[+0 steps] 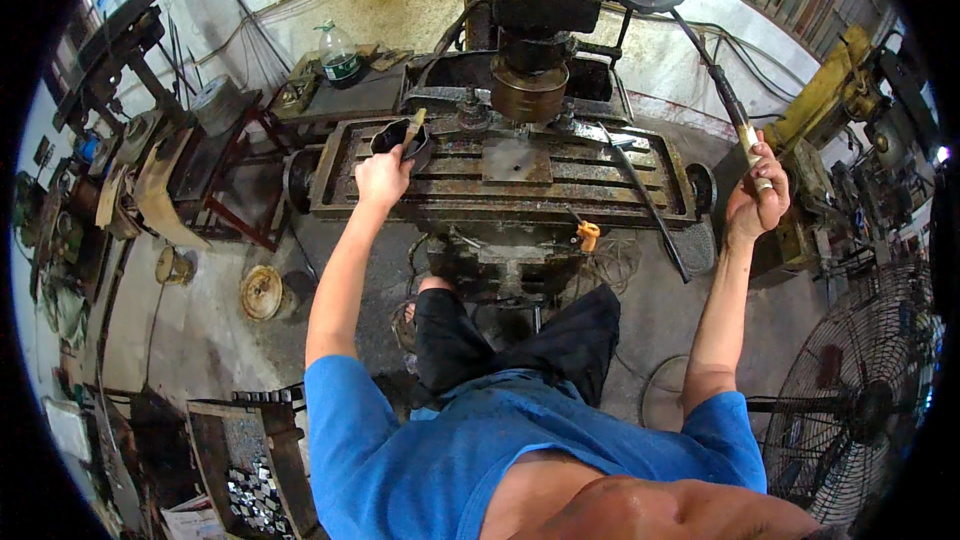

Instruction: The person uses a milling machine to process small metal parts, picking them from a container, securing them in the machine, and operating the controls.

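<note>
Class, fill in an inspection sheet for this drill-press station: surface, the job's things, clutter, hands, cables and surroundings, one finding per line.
Surface: rusty slotted machine table, grimy, with a flat metal plate lying under the spindle.
Job's things: long feed lever with a pale grip; brush in a dark container at the table's left end.
Clutter: long metal bar leaning across the table's right side; orange-handled tool at the front edge.
Hands: left hand at the brush and container; right hand gripping the lever.
Cables: wires strung along the back wall.
Surroundings: plastic bottle on a rear bench, floor fan, yellow machine, tray of small metal parts.
</note>
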### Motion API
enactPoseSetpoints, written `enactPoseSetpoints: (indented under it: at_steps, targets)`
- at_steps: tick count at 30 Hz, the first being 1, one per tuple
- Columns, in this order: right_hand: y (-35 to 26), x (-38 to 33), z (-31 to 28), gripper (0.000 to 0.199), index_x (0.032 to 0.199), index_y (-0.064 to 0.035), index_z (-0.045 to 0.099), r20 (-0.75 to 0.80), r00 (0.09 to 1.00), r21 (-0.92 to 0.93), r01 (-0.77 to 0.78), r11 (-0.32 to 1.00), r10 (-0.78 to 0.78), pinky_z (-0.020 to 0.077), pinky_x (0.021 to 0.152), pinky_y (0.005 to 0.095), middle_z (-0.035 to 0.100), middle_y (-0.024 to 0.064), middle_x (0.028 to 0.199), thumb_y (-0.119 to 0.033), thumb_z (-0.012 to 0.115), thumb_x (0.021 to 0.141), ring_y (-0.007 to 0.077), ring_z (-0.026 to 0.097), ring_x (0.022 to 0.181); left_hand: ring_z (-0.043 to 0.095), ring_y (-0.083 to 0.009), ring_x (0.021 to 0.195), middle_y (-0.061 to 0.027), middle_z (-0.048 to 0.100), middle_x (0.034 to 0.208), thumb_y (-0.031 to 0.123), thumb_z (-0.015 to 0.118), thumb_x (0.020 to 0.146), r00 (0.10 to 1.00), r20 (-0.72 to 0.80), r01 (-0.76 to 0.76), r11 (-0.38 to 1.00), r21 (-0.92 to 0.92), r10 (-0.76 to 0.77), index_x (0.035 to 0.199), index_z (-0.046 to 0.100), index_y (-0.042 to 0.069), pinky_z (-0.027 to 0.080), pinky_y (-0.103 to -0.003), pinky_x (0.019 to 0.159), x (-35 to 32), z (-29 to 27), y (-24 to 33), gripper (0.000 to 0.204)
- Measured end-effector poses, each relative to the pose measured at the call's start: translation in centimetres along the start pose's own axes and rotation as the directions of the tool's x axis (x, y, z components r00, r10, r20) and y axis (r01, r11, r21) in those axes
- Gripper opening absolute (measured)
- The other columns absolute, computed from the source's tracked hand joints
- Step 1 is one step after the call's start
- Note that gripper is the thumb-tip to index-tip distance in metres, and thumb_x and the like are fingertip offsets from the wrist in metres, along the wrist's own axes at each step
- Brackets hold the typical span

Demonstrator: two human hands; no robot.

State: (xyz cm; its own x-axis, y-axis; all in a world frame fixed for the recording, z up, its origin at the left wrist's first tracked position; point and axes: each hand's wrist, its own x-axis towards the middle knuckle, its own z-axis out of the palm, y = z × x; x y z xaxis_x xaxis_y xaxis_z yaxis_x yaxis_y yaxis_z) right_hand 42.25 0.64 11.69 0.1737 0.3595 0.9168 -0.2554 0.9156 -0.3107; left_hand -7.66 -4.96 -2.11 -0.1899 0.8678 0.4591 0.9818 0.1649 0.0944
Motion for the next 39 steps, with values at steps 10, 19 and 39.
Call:
enactPoseSetpoints:
  at_steps: [10,19,39]
  targets:
    - [0.6,0.0,-1.4,0.021,0.079,0.0028,0.059,-0.017,0.990,-0.053,-0.139,0.989,0.138,0.0331,0.097,0.0470,0.057,0.0259,0.104,-0.012,0.051,0.066,0.0376,0.050,0.105,0.061,-0.0318,0.066,-0.0147,0.061,0.065,0.043,0.057,0.077,0.968,-0.055,0.246,0.969,-0.001,-0.245,0.103,0.059,0.009,0.047,-0.041,0.058,-7.4,-8.3,-7.6,0.043]
    - [2.8,3.1,-9.9,0.037,0.105,0.0039,0.054,0.120,0.987,-0.340,-0.065,0.938,0.112,0.0355,0.096,0.0490,0.047,0.0256,0.121,-0.022,0.044,0.081,0.0387,0.044,0.112,0.060,-0.0173,0.058,-0.0090,0.062,0.064,0.017,0.058,0.076,0.324,-0.059,0.857,0.319,-0.405,-0.944,0.103,0.061,0.004,0.046,-0.029,0.055,-38.3,-20.3,-27.5,0.031]
    - [0.3,9.4,-4.6,0.038,0.108,0.0078,0.051,0.040,0.994,-0.802,0.090,0.591,-0.097,0.0427,0.086,0.0350,0.053,0.0186,0.109,-0.016,0.036,0.082,0.0245,0.052,0.099,0.058,-0.0291,0.096,-0.0141,0.062,0.099,0.033,0.070,0.061,-0.008,0.111,0.846,0.052,0.530,-0.994,0.093,0.061,0.009,0.046,-0.039,0.081,-58.3,-21.1,-26.9,0.041]
